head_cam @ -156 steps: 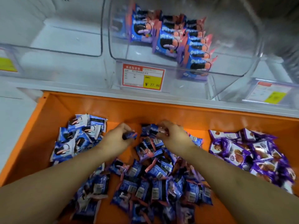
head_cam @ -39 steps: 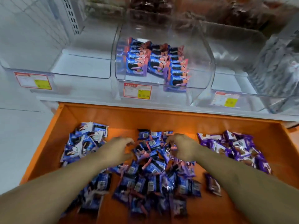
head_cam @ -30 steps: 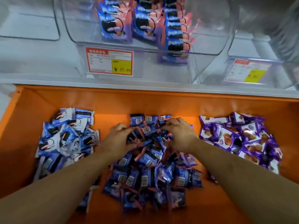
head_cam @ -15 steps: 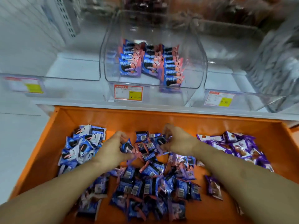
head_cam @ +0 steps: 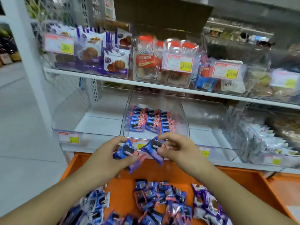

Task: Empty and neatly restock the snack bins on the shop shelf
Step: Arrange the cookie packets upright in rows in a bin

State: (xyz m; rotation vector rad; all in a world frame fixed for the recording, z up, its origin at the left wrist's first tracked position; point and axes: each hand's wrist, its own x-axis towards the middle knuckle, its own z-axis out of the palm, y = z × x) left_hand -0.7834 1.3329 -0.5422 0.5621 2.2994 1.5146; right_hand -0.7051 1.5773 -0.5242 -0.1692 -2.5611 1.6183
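Left snack: a small blue and pink plastic cookie packet (head_cam: pixel 125 151) is held in the left hand (head_cam: pixel 105 157). Its pink end sticks out low and to the right.
Right snack: a second blue and pink cookie packet (head_cam: pixel 153 148) is pinched in the right hand (head_cam: pixel 177 149). It tilts down to the right too.
Hands: both hands hold one packet each, fingers curled around it. The two packets are just beside each other and almost touch. I count two packets in the air.
Where to go: the clear plastic middle bin (head_cam: pixel 155 101) on the low shelf is straight ahead and above the hands. Both hands are near its front edge. The right hand looks a bit nearer.
Long way: the packets in the bin lie with their long side going left to right. I think the held ones must turn flat like that to match.
In the bin: neat rows of blue and pink packets (head_cam: pixel 150 121) stand in three lines. Each line has about four or five; I cannot count them for sure.
Side bins: the clear left bin (head_cam: pixel 73 114) and the clear right bin (head_cam: pixel 209 119) have no snacks.
Below: the big orange tray (head_cam: pixel 240 179) holds a loose heap of blue packets (head_cam: pixel 159 197), a pile of blue and white packets (head_cam: pixel 95 203) on the left and purple packets (head_cam: pixel 207 207) on the right. Too many to count.
How far: I think most of the restocking is not yet done.
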